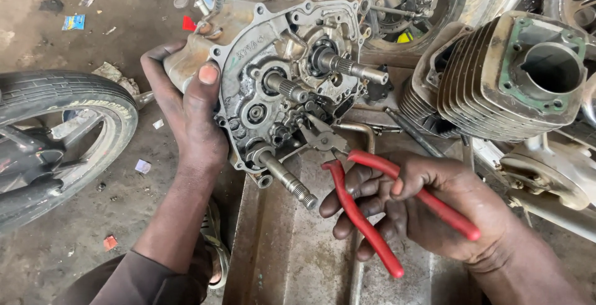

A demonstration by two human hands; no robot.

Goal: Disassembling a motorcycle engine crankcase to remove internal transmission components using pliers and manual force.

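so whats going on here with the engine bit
A person is working on a greasy engine crankcase half with several shafts sticking out of it. The left hand grips its left edge and steadies it over a metal tray. The right hand holds red-handled pliers, whose tips are pushed in among the parts near the lower middle of the case. A finned cylinder block lies to the right and a motorcycle tyre to the left.
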